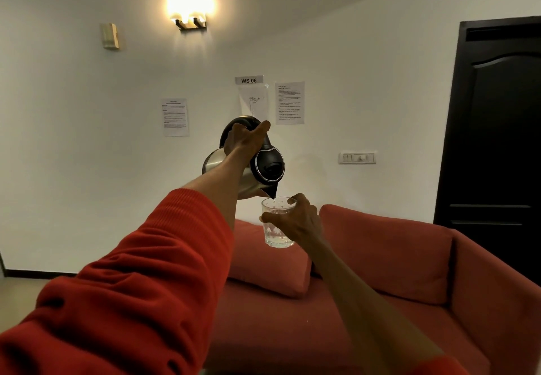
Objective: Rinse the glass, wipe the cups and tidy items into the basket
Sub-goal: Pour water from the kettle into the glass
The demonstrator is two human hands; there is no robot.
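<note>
Glass [277,222] gripped by right hand [295,219]; left hand [244,140] grips tilted kettle [257,166] (spout at rim).

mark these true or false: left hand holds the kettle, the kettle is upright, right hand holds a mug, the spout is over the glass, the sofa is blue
1. The left hand holds the kettle. True.
2. The kettle is upright. False: it is tipped forward, spout down.
3. The right hand holds a mug. False: it grips a clear glass.
4. The spout is over the glass. True: its tip sits just above the rim.
5. The sofa is blue. False: it is red-orange.
</note>
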